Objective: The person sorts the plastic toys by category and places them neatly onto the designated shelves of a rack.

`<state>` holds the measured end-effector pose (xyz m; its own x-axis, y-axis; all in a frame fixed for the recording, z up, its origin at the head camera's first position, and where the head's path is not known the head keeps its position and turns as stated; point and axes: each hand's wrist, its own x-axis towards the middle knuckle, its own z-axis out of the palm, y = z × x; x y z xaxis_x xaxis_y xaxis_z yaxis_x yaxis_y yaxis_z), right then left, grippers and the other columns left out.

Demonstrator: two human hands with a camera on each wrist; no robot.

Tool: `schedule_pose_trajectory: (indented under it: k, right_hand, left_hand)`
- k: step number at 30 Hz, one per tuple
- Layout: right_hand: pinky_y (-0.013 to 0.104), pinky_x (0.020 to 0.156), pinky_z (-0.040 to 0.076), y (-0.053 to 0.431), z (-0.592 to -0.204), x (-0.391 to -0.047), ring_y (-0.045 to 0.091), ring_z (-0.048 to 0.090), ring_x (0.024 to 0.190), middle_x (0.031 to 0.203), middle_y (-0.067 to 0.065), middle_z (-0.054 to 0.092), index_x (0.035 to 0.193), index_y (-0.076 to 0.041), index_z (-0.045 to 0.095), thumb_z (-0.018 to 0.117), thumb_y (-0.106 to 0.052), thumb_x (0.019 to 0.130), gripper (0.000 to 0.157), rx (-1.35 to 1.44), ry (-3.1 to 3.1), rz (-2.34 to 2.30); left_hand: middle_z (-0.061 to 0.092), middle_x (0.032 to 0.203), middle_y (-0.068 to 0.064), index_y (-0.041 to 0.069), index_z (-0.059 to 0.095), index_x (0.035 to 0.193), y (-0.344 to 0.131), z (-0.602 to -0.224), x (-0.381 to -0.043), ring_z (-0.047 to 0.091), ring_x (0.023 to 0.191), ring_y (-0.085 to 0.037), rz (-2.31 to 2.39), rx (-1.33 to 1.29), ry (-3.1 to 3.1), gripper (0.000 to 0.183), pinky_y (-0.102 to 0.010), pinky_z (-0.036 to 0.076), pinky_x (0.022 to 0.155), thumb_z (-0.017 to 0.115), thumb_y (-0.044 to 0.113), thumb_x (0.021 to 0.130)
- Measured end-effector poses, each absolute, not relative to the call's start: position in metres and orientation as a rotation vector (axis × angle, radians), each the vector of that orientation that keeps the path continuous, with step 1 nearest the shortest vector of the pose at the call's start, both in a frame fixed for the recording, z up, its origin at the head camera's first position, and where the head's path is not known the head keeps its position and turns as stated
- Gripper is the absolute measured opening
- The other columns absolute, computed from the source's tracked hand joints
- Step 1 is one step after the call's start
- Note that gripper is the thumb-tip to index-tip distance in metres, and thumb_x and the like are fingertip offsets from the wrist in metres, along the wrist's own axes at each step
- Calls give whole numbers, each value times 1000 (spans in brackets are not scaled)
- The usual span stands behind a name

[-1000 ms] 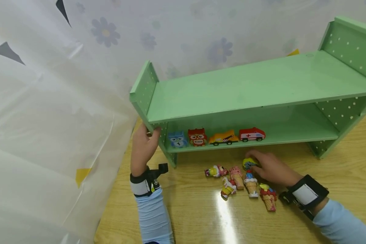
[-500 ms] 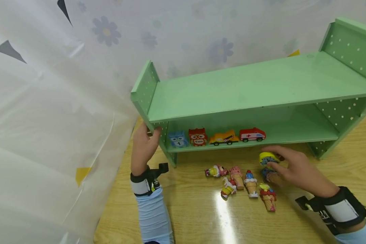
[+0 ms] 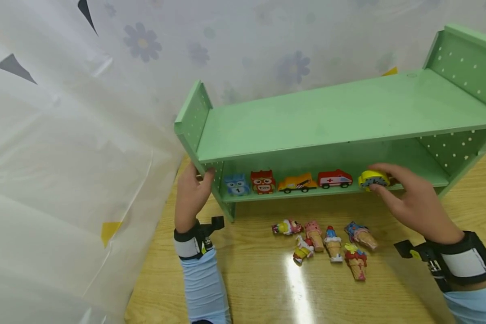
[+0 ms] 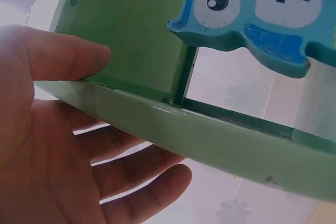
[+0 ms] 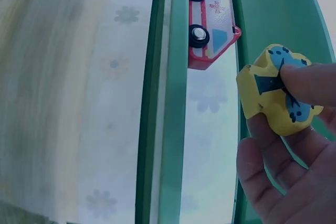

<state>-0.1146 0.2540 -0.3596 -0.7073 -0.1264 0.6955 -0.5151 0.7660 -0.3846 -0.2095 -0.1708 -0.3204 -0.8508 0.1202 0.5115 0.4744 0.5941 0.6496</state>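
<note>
Yellow toy (image 3: 374, 179) has moved up from over the counter (image 3: 259, 279) to the lower level of the green shelf (image 3: 328, 121).
Head: it's in the right hand (image 3: 417, 200), just right of the red ambulance (image 3: 335, 178); reads as placing.
Left wrist: left hand (image 4: 60, 145) pinches the side panel (image 4: 210, 144).
Right wrist: thumb and fingers pinch toy; shelf contact unclear. Next calls for levelling, release.

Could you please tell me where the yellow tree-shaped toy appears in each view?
Head: yellow tree-shaped toy right of centre, in the right hand.
Left wrist: not in it.
Right wrist: right of centre, pinched between thumb and fingers.
Shared landmark: the green shelf, visible in all three views.
</note>
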Motion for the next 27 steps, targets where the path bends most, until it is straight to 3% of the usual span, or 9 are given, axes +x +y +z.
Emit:
schedule_pose_trajectory:
  k: [7, 14, 22, 27]
  right_hand:
    - [24, 68, 41, 250, -352, -129, -1, 48, 86, 103, 17, 66, 117, 1, 61, 72, 11, 72, 48, 471, -2286, 769]
    - [20, 63, 43, 252, -353, -136, -8, 48, 85, 107, 16, 67, 123, -5, 60, 70, 7, 78, 48, 432, -2311, 820]
    - [11, 61, 41, 257, -363, -139, -15, 44, 86, 107, 17, 63, 123, -2, 56, 66, 7, 81, 44, 392, -2381, 913]
    - [20, 57, 41, 259, -367, -140, -9, 45, 82, 104, 16, 63, 124, -3, 54, 63, 4, 85, 41, 373, -2440, 911]
  left_hand:
    - [64, 117, -12, 10, 55, 121, -171, -321, -210, 62, 98, -26, -1156, -472, -2422, 30, -48, 56, 79, 52, 26, 95]
    - [64, 116, -13, 10, 55, 120, -172, -320, -210, 62, 99, -27, -1174, -490, -2408, 31, -49, 56, 79, 52, 29, 96]
    - [64, 116, -12, 11, 55, 121, -172, -320, -209, 63, 98, -26, -1162, -478, -2421, 31, -48, 56, 80, 52, 29, 96]
    - [64, 116, -13, 10, 55, 121, -171, -320, -210, 62, 99, -26, -1162, -472, -2425, 31, -48, 56, 80, 52, 27, 95]
